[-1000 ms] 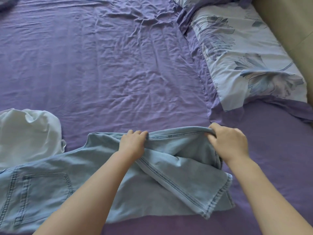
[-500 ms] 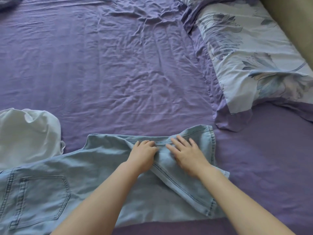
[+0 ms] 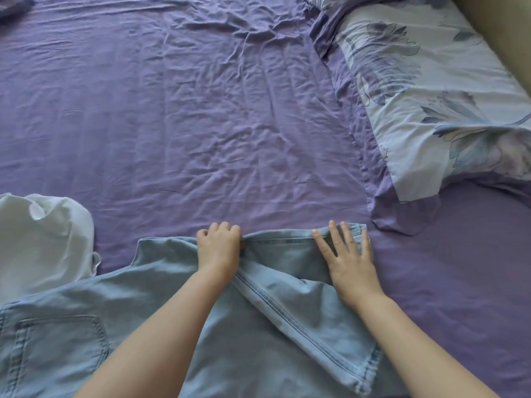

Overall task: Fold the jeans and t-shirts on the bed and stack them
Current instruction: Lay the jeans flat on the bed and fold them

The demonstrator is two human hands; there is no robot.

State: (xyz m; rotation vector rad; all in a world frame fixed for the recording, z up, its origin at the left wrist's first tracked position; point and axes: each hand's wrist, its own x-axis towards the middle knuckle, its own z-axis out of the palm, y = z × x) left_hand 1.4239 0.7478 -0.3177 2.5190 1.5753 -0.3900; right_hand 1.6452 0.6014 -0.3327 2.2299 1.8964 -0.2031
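Denim of the jeans (image 3: 258, 326), lying on the near part of the bed (image 3: 201, 124), is looking heavy yet floppy, so we are pinching its far edge in our curled left hand (image 3: 219, 248) and pressing our spread right hand (image 3: 346, 257) flat near the hem.

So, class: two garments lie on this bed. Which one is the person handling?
The light blue jeans: the left hand grips their fold and the right hand presses flat on them. The white t-shirt lies untouched, leftward.
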